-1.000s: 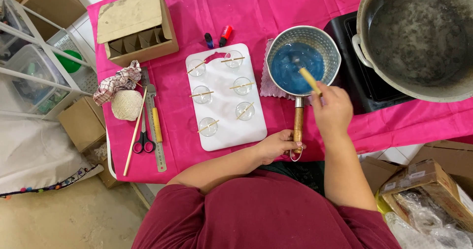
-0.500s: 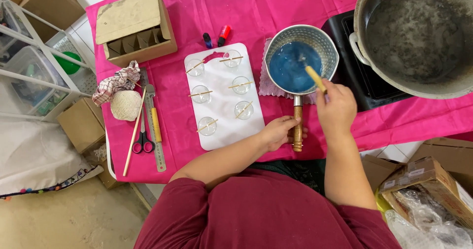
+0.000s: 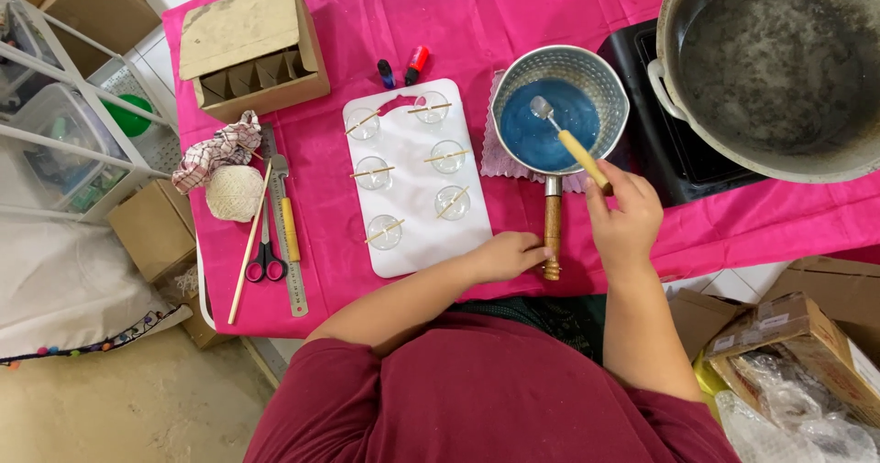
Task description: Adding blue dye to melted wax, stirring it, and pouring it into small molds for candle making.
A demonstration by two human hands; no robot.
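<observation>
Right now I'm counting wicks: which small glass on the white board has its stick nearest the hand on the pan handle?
The bottom-right glass, closest to the left hand; the other five sit farther up or left.

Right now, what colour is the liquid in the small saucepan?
Blue, seen clearly in the head view: liquid in the saucepan.

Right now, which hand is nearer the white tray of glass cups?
Left. The left hand rests at the white tray's lower right corner, holding the saucepan's wooden handle. The right hand is beyond that handle, holding a spoon.
</observation>
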